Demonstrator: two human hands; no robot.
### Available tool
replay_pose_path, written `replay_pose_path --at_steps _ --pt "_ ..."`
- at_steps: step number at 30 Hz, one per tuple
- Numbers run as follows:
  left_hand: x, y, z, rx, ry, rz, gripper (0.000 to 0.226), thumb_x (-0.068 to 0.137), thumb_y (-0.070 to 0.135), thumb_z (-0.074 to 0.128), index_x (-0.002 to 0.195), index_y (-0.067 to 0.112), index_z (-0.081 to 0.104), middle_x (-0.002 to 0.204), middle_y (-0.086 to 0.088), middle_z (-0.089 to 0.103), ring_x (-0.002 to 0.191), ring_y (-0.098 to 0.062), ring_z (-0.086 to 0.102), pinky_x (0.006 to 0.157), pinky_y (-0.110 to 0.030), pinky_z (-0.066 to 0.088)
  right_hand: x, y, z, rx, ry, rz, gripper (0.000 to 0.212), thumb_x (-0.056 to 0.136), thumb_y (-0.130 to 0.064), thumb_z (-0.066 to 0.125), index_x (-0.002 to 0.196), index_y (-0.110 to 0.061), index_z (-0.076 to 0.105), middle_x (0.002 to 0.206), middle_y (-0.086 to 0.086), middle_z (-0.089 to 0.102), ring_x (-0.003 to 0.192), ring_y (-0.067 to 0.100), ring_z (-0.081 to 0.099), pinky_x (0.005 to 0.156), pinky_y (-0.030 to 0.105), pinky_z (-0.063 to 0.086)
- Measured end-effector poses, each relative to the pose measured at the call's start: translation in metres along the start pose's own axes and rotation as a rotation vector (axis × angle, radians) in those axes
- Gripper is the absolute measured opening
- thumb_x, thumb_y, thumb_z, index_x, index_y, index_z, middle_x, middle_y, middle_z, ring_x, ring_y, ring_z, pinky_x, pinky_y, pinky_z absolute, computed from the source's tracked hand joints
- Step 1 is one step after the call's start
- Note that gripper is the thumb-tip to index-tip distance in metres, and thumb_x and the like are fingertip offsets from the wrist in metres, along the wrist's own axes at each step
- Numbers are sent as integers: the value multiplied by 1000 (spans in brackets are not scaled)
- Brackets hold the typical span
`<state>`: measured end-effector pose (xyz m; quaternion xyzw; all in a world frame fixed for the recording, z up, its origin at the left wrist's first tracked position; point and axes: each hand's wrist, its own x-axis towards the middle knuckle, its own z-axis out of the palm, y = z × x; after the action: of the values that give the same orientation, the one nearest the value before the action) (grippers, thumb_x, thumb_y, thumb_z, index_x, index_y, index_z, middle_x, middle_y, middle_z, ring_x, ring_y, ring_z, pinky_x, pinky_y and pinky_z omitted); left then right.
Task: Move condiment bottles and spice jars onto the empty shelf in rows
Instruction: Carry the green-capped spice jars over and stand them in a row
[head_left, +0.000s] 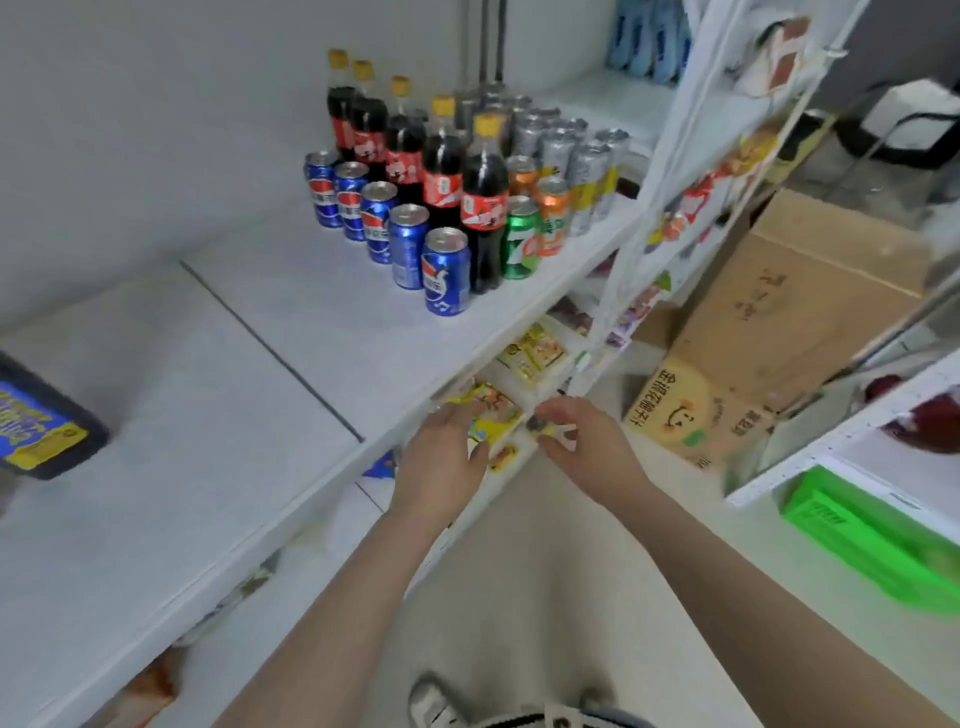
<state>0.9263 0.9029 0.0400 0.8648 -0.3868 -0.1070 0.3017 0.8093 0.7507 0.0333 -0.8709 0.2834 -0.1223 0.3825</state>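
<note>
The wide white shelf (218, 415) runs from lower left to upper right, and its near half is bare. Both my hands reach under its front edge to the shelf below. My left hand (441, 462) lies stretched over yellow packets (496, 415); its fingertips are at the shelf edge and I cannot tell whether they grip anything. My right hand (582, 441) is curled around a small blurred jar with a dark cap (539, 427). No other condiment bottle or spice jar is clearly visible.
Cola bottles (483, 202) and blue cans (447, 270), plus green, orange and silver cans, stand in rows at the shelf's far end. A dark blue box (36, 421) sits at the left. Cardboard boxes (795, 322) are on the floor at the right, beside another shelf holding a green pack (872, 535).
</note>
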Motion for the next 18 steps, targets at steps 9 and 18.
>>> replay_pose_path --at_steps 9,18 --pt "-5 165 169 148 -358 290 53 92 27 53 143 20 38 145 -4 43 134 -23 37 107 -34 33 -137 166 -135 -287 103 360 52 87 -33 60 136 -24 44 137 -1 47 127 18 46 98 32 43" --pt "-65 351 335 144 -574 547 52 92 27 53 142 22 40 145 -2 45 135 -20 37 108 -29 31 -294 307 -277 -310 265 659 55 87 -33 60 138 -24 42 139 -1 46 126 20 46 96 33 44"
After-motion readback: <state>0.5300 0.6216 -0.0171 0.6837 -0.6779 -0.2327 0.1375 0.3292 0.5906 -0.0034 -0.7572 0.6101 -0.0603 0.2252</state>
